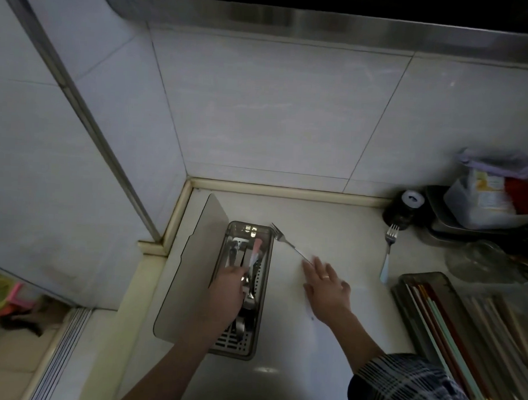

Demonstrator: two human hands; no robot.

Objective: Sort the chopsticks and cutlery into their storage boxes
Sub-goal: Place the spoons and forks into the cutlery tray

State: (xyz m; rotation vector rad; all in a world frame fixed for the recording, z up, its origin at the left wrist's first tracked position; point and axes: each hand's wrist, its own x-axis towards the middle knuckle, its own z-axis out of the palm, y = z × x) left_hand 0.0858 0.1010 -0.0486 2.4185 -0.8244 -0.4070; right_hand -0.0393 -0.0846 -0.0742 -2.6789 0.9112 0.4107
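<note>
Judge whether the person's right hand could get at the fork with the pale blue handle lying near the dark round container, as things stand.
Probably yes. The right hand lies open on the counter, and only bare counter shows between it and the blue-handled fork, which lies flat and uncovered. The other fork lies on the hand's other side, out of the way.

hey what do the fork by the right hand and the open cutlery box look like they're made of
Fork: probably polished steel, since its tines glint; its handle is too blurred to tell. Cutlery box: seemingly translucent grey plastic walls around a slotted metallic-looking tray; the dim light leaves this uncertain.
</note>
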